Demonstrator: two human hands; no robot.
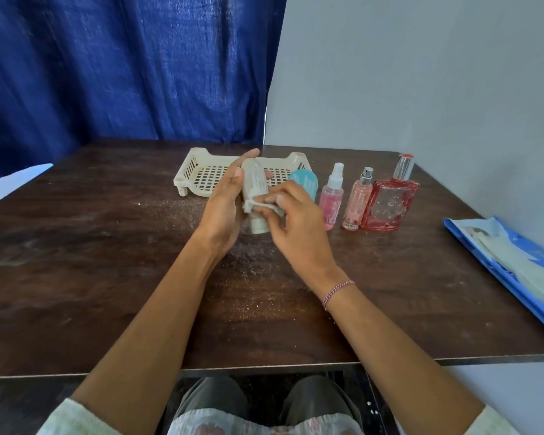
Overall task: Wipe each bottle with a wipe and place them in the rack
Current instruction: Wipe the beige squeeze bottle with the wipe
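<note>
Left hand (225,204): clasps pale bottle (255,196), frame centre.
Right hand (296,221): pinches wipe (258,207) against it.
Rack (195,171): behind, holding nothing visible.
Writing: peach bottle (357,202) label unreadable.

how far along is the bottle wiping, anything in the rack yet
Nothing looks finished: the cream rack shows no bottle inside. In hand: the left hand holds a pale bottle while the right hand rubs it with a wipe. Left: the teal bottle, the small pink spray bottle, the slim pink bottle and the red square bottle, all on the table.
</note>
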